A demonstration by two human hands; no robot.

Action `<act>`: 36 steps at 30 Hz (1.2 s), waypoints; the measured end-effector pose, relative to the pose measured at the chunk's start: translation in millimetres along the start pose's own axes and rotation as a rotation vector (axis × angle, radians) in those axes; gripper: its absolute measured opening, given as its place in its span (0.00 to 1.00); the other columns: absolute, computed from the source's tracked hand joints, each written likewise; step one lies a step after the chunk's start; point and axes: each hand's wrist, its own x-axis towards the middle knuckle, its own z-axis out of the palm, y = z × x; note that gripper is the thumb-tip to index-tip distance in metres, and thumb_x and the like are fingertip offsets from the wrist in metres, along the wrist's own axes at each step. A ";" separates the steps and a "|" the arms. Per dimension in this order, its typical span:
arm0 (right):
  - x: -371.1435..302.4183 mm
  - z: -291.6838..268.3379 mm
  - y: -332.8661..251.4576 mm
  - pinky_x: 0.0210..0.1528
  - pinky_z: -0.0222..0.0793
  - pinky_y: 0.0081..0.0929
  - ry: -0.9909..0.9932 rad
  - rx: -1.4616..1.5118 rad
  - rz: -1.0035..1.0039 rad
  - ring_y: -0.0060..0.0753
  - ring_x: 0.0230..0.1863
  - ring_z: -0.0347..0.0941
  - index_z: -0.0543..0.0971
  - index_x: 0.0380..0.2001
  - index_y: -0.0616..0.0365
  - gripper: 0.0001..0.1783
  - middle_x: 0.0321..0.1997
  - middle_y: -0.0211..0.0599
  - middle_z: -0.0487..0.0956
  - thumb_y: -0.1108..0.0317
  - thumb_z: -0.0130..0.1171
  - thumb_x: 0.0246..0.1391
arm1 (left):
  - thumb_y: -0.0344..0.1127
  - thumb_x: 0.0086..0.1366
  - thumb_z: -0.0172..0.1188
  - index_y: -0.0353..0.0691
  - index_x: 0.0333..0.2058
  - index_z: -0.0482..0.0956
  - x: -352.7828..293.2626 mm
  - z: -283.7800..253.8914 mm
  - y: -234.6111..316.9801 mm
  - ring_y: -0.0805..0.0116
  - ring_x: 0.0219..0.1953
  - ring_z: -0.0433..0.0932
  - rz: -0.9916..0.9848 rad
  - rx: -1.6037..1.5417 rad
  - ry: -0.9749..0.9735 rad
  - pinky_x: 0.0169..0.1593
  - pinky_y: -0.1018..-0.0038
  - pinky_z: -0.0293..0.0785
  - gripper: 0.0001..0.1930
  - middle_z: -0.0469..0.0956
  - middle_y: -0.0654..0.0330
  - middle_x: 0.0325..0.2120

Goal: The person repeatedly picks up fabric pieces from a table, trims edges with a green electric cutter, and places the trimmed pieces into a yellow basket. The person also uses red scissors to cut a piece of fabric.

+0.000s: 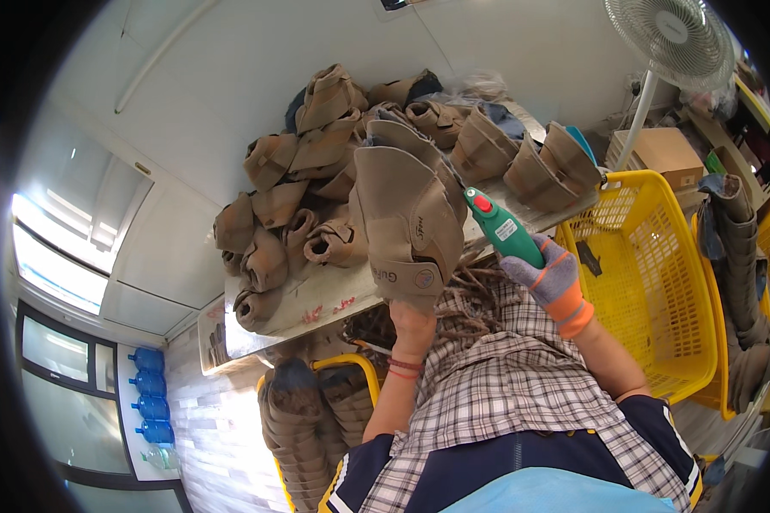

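Note:
My bare left hand (pixel 412 327), with red bands at the wrist, grips the lower end of a brown boot upper (pixel 402 214). The upper stands upright in front of me, its strap and round emblem facing me, and my fingers are mostly hidden behind it. A grey and orange glove covers my right hand (pixel 556 286), which is closed round a green handheld power tool (pixel 505 229) with a red button. The tool's front end is at the right edge of the upper; whether it touches cannot be made out. Brown scraps (pixel 479 295) lie at my lap.
More brown boot uppers (pixel 269 205) are heaped on the table (pixel 334 295). A yellow basket (pixel 701 325) stands at my right, and stacked uppers (pixel 295 427) sit in a yellow frame at my left. A white fan (pixel 672 30) and a cardboard box (pixel 663 154) are at the back right.

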 end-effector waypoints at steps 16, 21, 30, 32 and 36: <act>33.4 -14.1 -5.8 0.22 0.62 0.16 -0.041 0.150 0.132 0.12 0.21 0.66 0.77 0.39 0.63 0.24 0.22 0.25 0.74 0.55 0.69 0.48 | 0.16 0.47 0.49 0.31 0.42 0.78 -5.5 7.8 4.4 0.42 0.46 0.72 0.052 0.023 -0.098 0.51 0.52 0.68 0.21 0.75 0.45 0.44; 47.0 -23.1 10.4 0.21 0.62 0.16 0.022 0.172 0.165 0.13 0.19 0.66 0.77 0.36 0.63 0.22 0.22 0.25 0.74 0.55 0.69 0.48 | 0.16 0.47 0.48 0.30 0.42 0.78 -8.6 14.8 -3.2 0.42 0.47 0.72 0.085 0.031 -0.063 0.52 0.53 0.67 0.21 0.74 0.44 0.45; 41.2 -44.0 30.4 0.21 0.62 0.16 0.065 0.049 0.196 0.14 0.19 0.67 0.77 0.35 0.63 0.22 0.22 0.25 0.75 0.55 0.69 0.47 | 0.19 0.54 0.58 0.29 0.41 0.77 51.3 10.8 -32.0 0.43 0.48 0.70 -0.204 0.036 -0.009 0.52 0.58 0.66 0.14 0.74 0.46 0.44; 38.2 -42.5 31.1 0.21 0.61 0.17 0.049 0.011 0.215 0.14 0.18 0.66 0.77 0.36 0.62 0.22 0.21 0.25 0.75 0.55 0.69 0.47 | 0.20 0.55 0.59 0.32 0.42 0.77 51.8 13.9 -44.1 0.45 0.49 0.70 -0.236 0.025 -0.066 0.51 0.59 0.66 0.14 0.74 0.48 0.45; 41.5 -34.3 35.5 0.20 0.61 0.17 -0.067 -0.045 0.304 0.15 0.17 0.65 0.78 0.36 0.61 0.23 0.18 0.25 0.74 0.52 0.68 0.47 | 0.20 0.56 0.58 0.31 0.43 0.77 41.8 27.4 -40.7 0.46 0.49 0.70 -0.181 -0.025 0.000 0.51 0.59 0.66 0.13 0.74 0.47 0.46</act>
